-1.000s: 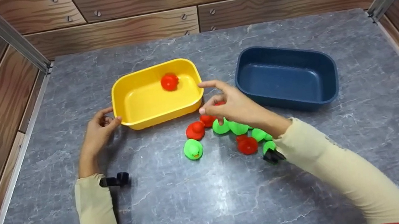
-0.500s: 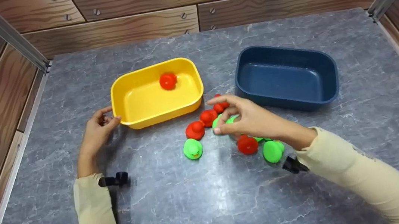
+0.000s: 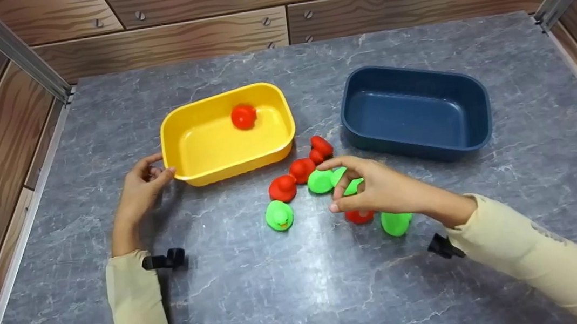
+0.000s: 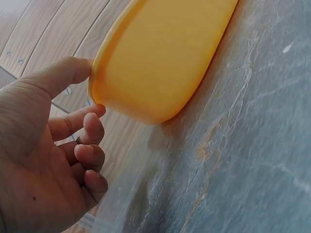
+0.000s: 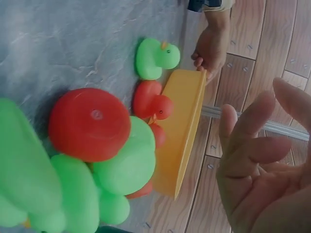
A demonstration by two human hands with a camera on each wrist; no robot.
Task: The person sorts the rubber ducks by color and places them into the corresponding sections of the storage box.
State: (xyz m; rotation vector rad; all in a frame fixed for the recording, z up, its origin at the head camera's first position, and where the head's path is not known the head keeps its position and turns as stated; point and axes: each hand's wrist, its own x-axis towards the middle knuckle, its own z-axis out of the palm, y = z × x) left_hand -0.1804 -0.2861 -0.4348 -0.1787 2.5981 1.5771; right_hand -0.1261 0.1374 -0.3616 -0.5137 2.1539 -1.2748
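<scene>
At the left end of a yellow plastic tub [image 3: 235, 169], my left hand [image 3: 140, 195] pinches a corner rim between thumb and index finger, its other fingers curled beneath. Inside that tub lies one red rubber duck [image 3: 244, 117]. My right hand [image 3: 386, 189] hovers over a cluster of ducks, holding nothing, thumb and fingers apart. Beneath and around it are a green duck [image 3: 320, 181], a partly covered red duck [image 3: 359, 216] and another green duck [image 3: 396, 223]. Left of the hand run several red ducks [image 3: 282, 189], then an upright green duck [image 3: 279, 216].
A navy blue tub [image 3: 422, 148] with nothing in it stands to the right of the yellow one. Wood-print panels [image 3: 172, 45] border the grey marbled table [image 3: 260, 295] at the back and sides.
My right hand has moved from the yellow tub's right rim down and rightward to above the ducks, uncovering the red ducks near the tub. My left hand stays at the tub's corner.
</scene>
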